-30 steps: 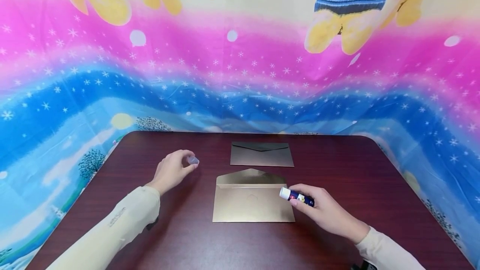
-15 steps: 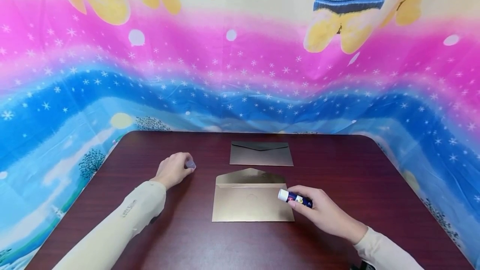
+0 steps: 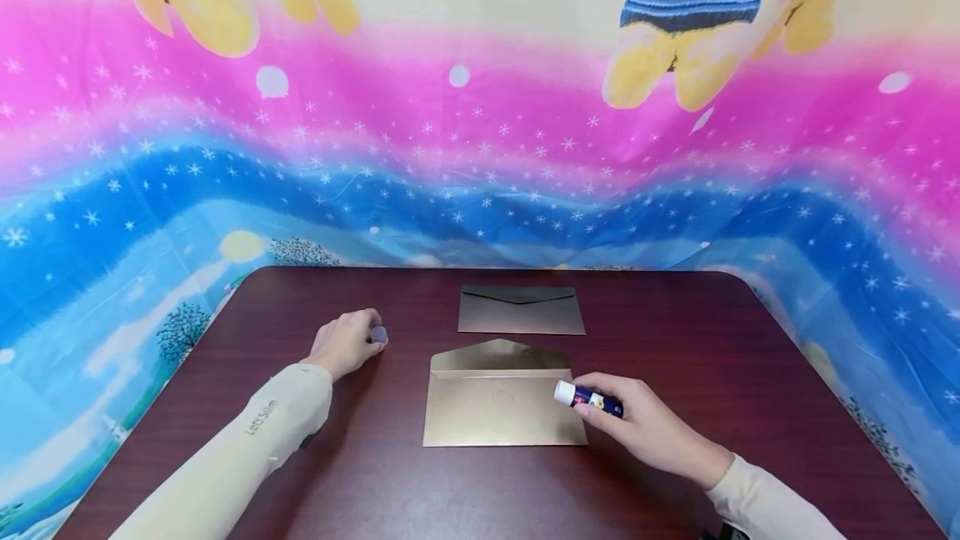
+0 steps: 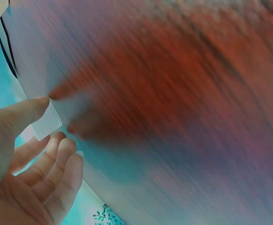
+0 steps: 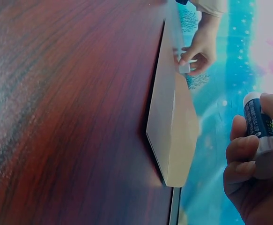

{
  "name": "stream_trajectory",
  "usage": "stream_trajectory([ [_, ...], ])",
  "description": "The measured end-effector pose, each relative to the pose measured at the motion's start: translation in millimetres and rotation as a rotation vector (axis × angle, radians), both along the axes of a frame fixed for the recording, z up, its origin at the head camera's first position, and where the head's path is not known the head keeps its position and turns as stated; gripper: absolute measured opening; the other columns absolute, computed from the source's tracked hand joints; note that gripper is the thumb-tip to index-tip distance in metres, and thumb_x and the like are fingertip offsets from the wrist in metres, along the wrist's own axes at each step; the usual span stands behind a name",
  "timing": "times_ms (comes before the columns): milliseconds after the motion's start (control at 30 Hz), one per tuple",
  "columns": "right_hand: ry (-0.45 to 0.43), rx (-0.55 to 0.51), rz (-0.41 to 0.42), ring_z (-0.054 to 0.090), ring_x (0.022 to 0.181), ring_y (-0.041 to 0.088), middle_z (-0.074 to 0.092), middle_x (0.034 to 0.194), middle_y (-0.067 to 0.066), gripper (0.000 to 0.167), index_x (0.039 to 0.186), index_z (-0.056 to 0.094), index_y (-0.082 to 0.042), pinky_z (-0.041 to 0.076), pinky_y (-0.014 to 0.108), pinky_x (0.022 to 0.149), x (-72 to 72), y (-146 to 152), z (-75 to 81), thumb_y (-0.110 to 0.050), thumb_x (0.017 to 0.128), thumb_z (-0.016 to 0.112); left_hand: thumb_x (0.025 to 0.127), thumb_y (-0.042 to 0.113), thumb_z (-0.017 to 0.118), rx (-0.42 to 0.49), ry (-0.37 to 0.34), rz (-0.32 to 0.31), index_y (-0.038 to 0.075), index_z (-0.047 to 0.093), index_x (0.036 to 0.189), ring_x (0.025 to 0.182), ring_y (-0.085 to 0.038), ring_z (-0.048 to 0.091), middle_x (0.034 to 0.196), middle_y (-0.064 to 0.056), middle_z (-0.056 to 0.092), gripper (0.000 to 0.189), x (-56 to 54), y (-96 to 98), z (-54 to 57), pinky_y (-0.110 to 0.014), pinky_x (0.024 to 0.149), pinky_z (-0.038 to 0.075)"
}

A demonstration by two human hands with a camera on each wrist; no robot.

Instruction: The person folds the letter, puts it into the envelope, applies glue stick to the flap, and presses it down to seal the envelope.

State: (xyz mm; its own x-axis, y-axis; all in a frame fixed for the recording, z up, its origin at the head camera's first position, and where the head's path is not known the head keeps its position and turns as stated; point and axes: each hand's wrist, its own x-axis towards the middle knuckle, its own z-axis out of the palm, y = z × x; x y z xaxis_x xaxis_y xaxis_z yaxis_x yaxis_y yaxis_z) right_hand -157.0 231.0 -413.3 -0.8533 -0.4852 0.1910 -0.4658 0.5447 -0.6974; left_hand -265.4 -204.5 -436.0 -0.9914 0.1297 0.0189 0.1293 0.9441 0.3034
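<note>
Glue stick [image 3: 595,402] is at the gold envelope's [image 3: 491,419] 3 o'clock, pinched in the right grip [image 3: 651,429], probably light, stiff, slick, so hold it mid-body; left grip [image 3: 342,344] pinches the clear cap [image 3: 379,335] at 10 o'clock, likely featherweight.

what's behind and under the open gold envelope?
Behind the open gold envelope in the head view lies a darker envelope, flap folded down. Reddish table shows around both; anything directly under the open one is covered.

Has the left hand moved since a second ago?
Yes: in the head view, the left hand sits slightly lower against the dark envelope.
</note>
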Motion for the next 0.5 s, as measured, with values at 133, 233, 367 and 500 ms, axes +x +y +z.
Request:
stream_trajectory([
  [133,-0.015,0.003,-0.005,0.059,0.078,0.001,0.068,0.098,-0.001,0.023,0.118,0.067,-0.016,0.054,0.023,0.065,0.9,1,0.3,-0.026,0.098,0.067,0.089,0.023,0.078,-0.007,-0.004,-0.015,0.007,0.06,0.13,0.094,-0.027,0.068,0.11,-0.013,0.071,0.048,1.8,-2.1,0.2,-0.051,0.08,0.055],
  [233,-0.03,0.002,-0.021,0.059,0.078,0.002,0.068,0.099,0.0,0.023,0.118,0.067,-0.016,0.055,0.023,0.064,1.8,1,0.7,-0.027,0.097,0.068,0.089,0.024,0.078,-0.011,-0.005,-0.03,0.008,0.056,0.135,0.097,-0.027,0.068,0.111,-0.012,0.071,0.053,4.5,-4.4,1.3,-0.052,0.082,0.055],
  [367,-0.026,-0.006,-0.066,0.059,0.078,0.002,0.068,0.099,0.001,0.024,0.117,0.068,-0.016,0.054,0.023,0.064,3.6,2,1.9,-0.027,0.096,0.07,0.09,0.026,0.077,-0.012,0.021,-0.051,0.008,0.054,0.138,0.102,-0.028,0.068,0.117,-0.013,0.07,0.056,10.5,-6.1,7.9,-0.053,0.084,0.055],
  [500,-0.019,-0.03,-0.125,0.057,0.078,0.003,0.068,0.097,0.0,0.025,0.117,0.068,-0.016,0.052,0.022,0.063,5.3,1,4.6,-0.027,0.095,0.072,0.092,0.026,0.074,0.01,0.118,-0.061,0.008,0.055,0.137,0.103,-0.029,0.069,0.117,-0.015,0.07,0.052,17.2,-3.4,16.4,-0.052,0.081,0.057],
])
